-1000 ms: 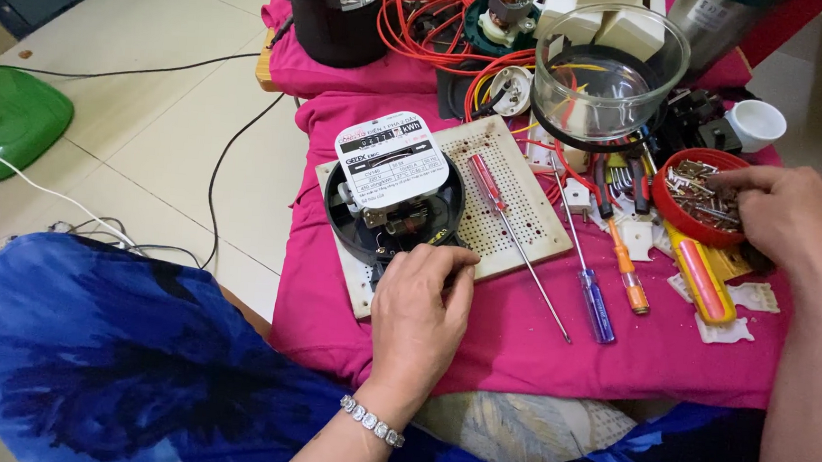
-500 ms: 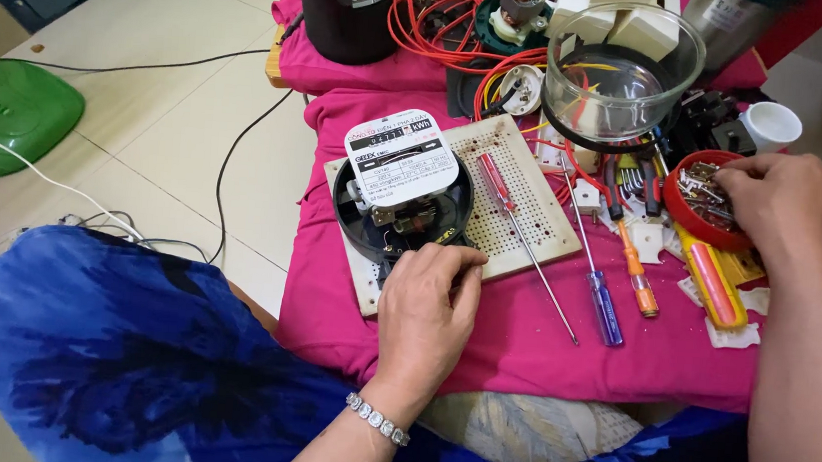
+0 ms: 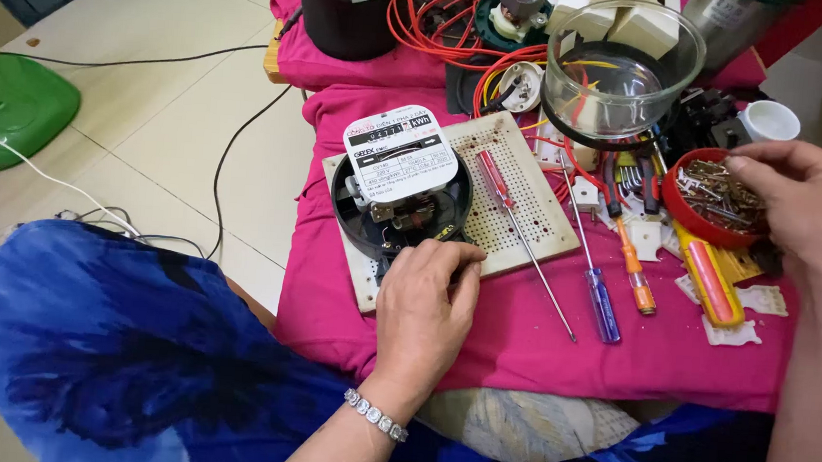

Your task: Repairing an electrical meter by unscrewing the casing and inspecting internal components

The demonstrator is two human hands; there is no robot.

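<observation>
Two bare hands work over a table [image 3: 537, 348] draped in a bright pink cloth, seen from above. The left hand [image 3: 422, 310] rests palm down at the near edge of a round black electric meter [image 3: 401, 197], its fingers [image 3: 448, 252] curled together and touching the meter's rim; whether they pinch anything small cannot be told. The meter has a white label plate on top and sits on a cream perforated board [image 3: 498, 208], near the left side of the table. A silver bracelet [image 3: 376, 415] circles the left wrist. The right hand [image 3: 803, 203] is well apart, at the far right, its fingers bent and drawn together over a small red bowl [image 3: 708, 197] full of metal screws, fingertips at the bowl's rim. Between the hands lie three screwdrivers: one with a red handle [image 3: 495, 177] on the board, one with a blue handle [image 3: 602, 305] and one with an orange handle [image 3: 634, 278] on the cloth. A yellow and red tool [image 3: 709, 280] lies just below the bowl. Behind these stand a clear glass bowl [image 3: 625, 68], a tangle of red wires [image 3: 442, 28] and a white cup [image 3: 770, 120]. Blue patterned clothing [image 3: 137, 357] fills the lower left.
</observation>
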